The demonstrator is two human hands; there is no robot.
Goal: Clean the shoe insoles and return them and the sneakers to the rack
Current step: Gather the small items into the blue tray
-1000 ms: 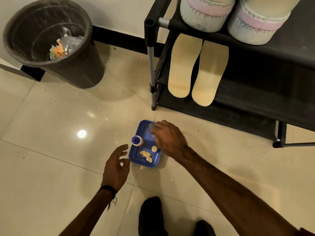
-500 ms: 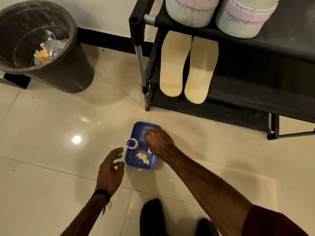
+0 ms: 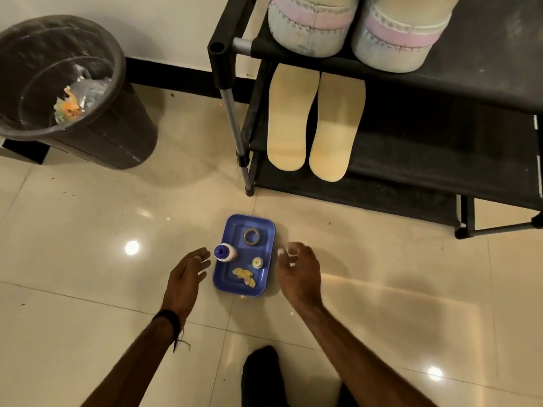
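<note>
Two pale yellow insoles lie side by side on the middle shelf of the black shoe rack. Above them, on the top shelf, stand two pastel sneakers, heels toward me. A blue tray sits on the floor in front of the rack, holding a small white bottle with a blue cap, a small glass cup, a little white cap and a yellowish scrap. My left hand hovers just left of the tray, my right hand just right of it, both with relaxed fingers and holding nothing.
A black waste bin with crumpled rubbish inside stands on the floor at the left by the wall. My dark-socked feet are at the bottom of the view. Glossy beige tiles surround the tray.
My right hand has let go of the glass cup and pulled off the tray to its right side. My left hand has moved closer to the tray's left edge.
</note>
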